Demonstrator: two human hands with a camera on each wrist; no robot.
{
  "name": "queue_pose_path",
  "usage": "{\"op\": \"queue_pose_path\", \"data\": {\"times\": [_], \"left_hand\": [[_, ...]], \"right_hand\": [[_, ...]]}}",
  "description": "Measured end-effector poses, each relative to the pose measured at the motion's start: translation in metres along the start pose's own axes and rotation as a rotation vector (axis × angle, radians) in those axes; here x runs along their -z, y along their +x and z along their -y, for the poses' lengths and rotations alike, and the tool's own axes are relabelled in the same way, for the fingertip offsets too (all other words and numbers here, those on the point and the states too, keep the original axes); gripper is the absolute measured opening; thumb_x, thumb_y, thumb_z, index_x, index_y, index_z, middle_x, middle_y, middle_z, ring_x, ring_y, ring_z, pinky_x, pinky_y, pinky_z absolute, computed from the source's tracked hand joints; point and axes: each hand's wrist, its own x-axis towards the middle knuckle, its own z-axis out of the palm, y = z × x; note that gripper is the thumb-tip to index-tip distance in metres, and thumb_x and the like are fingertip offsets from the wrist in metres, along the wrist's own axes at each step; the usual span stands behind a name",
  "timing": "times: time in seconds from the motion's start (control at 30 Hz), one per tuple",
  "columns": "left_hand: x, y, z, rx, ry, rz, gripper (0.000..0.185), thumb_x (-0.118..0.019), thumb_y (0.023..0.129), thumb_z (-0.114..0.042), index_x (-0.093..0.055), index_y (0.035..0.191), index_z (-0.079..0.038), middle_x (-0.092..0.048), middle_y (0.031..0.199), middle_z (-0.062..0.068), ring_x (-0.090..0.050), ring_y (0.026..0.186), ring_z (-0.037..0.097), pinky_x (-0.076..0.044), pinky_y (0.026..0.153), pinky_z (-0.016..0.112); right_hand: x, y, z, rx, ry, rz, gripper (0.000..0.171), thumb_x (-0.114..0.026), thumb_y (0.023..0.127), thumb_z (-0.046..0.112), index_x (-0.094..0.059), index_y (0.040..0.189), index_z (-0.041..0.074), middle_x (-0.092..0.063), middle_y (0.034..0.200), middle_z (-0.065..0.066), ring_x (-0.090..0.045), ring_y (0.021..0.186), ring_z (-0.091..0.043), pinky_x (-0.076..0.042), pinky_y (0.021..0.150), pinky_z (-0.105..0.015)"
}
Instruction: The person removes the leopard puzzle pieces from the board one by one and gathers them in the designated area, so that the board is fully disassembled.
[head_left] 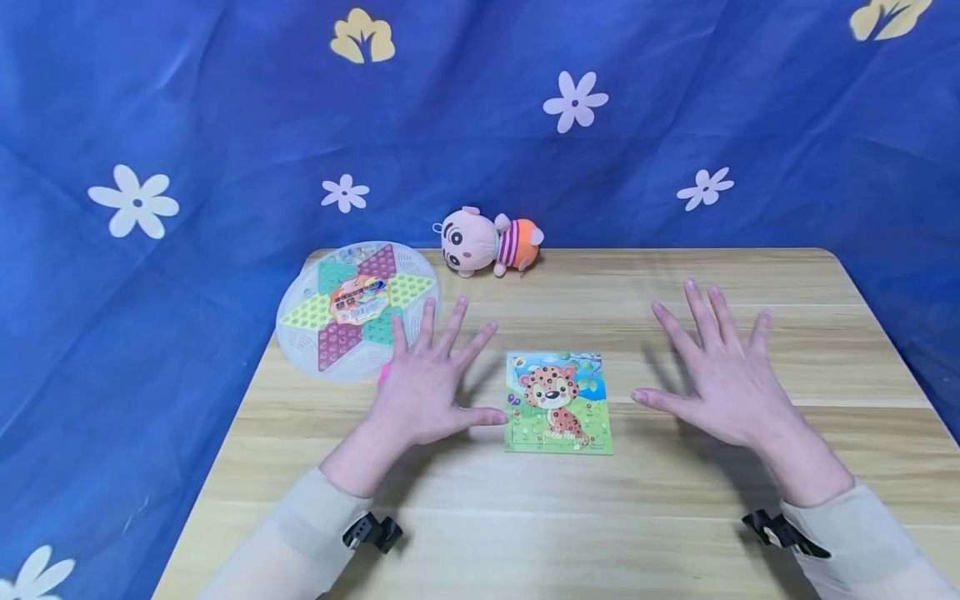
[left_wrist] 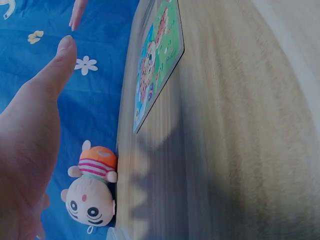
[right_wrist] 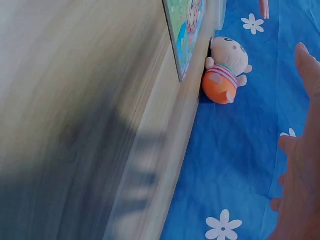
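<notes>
A square jigsaw puzzle [head_left: 558,404] with a cartoon leopard on it lies flat on the wooden table, between both hands. To its left, my left hand [head_left: 427,383] hovers palm down with fingers spread, its thumb tip overlapping the puzzle's left edge in the head view. My right hand [head_left: 727,383] is held over the table to the right of the puzzle, fingers also spread and holding nothing. Both wrist views show the hands raised, with shadows cast on the wood below. In the left wrist view the puzzle [left_wrist: 160,60] stays apart from the thumb.
A round Chinese checkers board [head_left: 300,354] lies at the table's back left, partly behind the left fingers, with a bit of pink [head_left: 385,373] beside that hand. A plush doll [head_left: 472,242] in a striped top lies at the back edge. Behind hangs a blue flowered cloth [head_left: 465,125].
</notes>
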Motion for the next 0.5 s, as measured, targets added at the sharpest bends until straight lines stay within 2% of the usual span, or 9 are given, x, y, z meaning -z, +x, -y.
{"op": "queue_pose_path", "data": {"times": [0.1,0.23,0.5], "left_hand": [[-0.001,-0.001,-0.003,-0.010,-0.022,0.006,0.117,-0.022,0.060,-0.102,-0.006,0.157,-0.040,0.011,0.163,0.006,0.014,0.143,0.045,0.013,0.102,0.073],[-0.002,-0.004,-0.009,-0.032,-0.041,-0.001,0.117,-0.027,0.061,-0.101,-0.008,0.158,-0.037,0.010,0.163,0.006,0.009,0.145,0.044,0.012,0.104,0.072],[-0.007,-0.012,-0.020,-0.067,-0.075,0.007,0.116,-0.026,0.063,-0.100,-0.011,0.158,-0.036,0.011,0.163,0.005,0.006,0.146,0.041,0.000,0.108,0.071]], "right_hand": [[0.001,0.003,0.002,0.018,0.018,-0.012,0.112,-0.058,0.072,0.082,-0.013,0.159,0.028,0.009,0.164,-0.008,0.008,0.148,-0.033,0.021,0.099,-0.070],[0.003,0.008,0.007,0.041,0.054,-0.020,0.111,-0.060,0.072,0.080,-0.014,0.159,0.028,0.006,0.164,-0.008,0.005,0.149,-0.033,0.015,0.102,-0.072],[0.004,0.018,0.018,0.088,0.161,-0.029,0.108,-0.065,0.074,0.075,-0.017,0.158,0.029,0.003,0.164,-0.006,-0.002,0.149,-0.032,0.005,0.109,-0.069]]}}
